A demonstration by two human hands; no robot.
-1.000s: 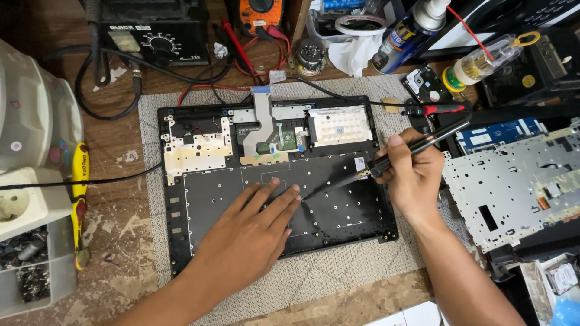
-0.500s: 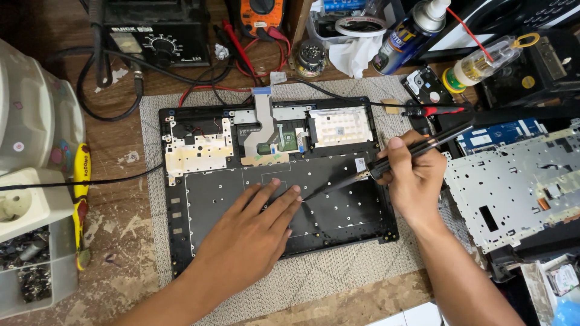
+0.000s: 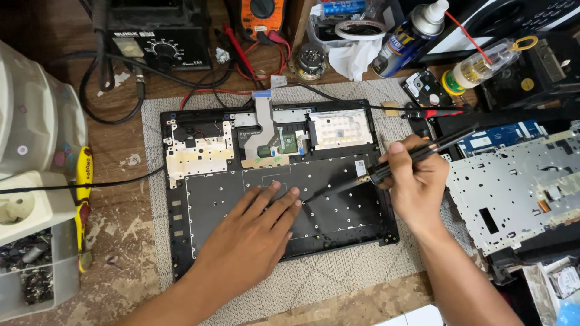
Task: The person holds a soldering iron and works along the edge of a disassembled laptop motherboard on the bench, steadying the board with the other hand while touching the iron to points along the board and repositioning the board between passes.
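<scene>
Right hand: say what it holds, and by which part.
The right hand grips a soldering iron by its black handle; its tip touches the laptop panel.

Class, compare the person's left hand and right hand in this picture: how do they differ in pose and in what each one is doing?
The left hand lies flat, palm down and fingers stretched, on the black laptop keyboard panel; the right hand is curled. The left hand holds nothing, while the right hand grips a slim black soldering iron like a pen, tip angled down near the left fingertips. Both are bare and work over the same panel.
</scene>
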